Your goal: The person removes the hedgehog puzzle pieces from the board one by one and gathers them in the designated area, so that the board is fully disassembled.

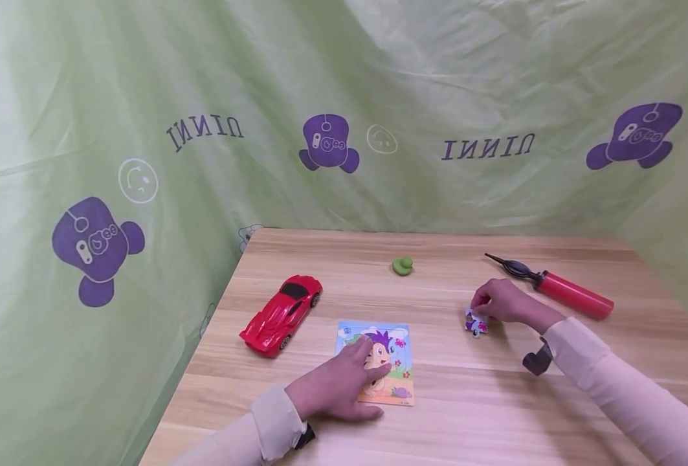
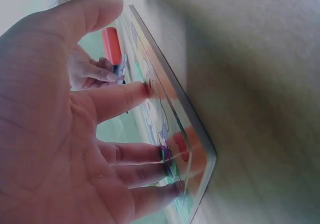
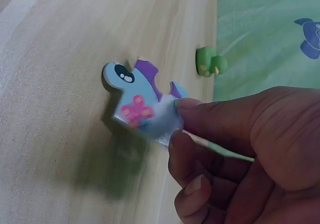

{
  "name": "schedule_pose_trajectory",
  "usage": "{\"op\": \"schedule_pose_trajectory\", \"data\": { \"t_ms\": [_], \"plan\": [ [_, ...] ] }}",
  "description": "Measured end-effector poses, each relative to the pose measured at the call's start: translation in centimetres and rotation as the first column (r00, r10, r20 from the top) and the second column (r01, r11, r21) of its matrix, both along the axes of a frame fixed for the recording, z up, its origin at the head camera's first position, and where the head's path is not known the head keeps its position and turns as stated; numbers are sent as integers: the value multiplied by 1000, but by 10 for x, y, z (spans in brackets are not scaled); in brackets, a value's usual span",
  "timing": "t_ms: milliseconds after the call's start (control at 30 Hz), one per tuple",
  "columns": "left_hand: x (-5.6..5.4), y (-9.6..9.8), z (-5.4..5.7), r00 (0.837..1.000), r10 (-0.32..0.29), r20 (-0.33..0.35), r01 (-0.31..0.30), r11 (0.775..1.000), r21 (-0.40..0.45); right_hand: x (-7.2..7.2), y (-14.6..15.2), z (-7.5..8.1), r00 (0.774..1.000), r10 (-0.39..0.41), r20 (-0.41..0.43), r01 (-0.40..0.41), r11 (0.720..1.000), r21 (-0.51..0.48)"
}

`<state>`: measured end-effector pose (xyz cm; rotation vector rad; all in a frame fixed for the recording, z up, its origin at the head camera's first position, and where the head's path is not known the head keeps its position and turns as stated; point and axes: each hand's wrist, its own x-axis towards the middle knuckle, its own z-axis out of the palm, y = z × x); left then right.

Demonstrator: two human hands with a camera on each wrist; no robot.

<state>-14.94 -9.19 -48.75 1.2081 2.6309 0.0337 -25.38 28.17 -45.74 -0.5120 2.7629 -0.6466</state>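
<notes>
A square picture puzzle (image 1: 402, 372), printed with a purple-haired cartoon figure, lies on the table. My left hand (image 1: 340, 385) is over its left side. In the left wrist view, the straight fingertips (image 2: 142, 151) of that hand rest on the picture and the thumb is spread off it. Farther right, my right hand (image 1: 503, 301) pinches light-blue jigsaw pieces between thumb and fingers, low over the table. A piece (image 3: 137, 111) with a black eye and a pink butterfly shows at the fingertips in the right wrist view. Behind the thumb, another thin piece edge (image 3: 220, 149) is visible, partly hidden.
A red toy car (image 1: 285, 314) stands left of the puzzle. The small green rubber duck (image 1: 403, 265) sits toward the back of the wooden table (image 1: 344, 259). A red hand pump (image 1: 577, 294) with a black nozzle lies beyond my right hand. Green printed cloth (image 1: 413, 77) hangs behind.
</notes>
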Motion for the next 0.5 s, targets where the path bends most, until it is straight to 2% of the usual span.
{"op": "schedule_pose_trajectory", "data": {
  "t_ms": [200,367,500],
  "plan": [
    [1,0,-3,999,7,-38,-8,1000,-15,1,-10,6,995,-33,-89,39,997,66],
    [4,3,-5,999,29,-45,-31,998,-46,2,-33,7,989,37,-143,-30,998,52],
    [5,3,-6,997,36,-61,-38,999,-36,4,-64,2,985,103,-138,-103,995,7]
  ]
}}
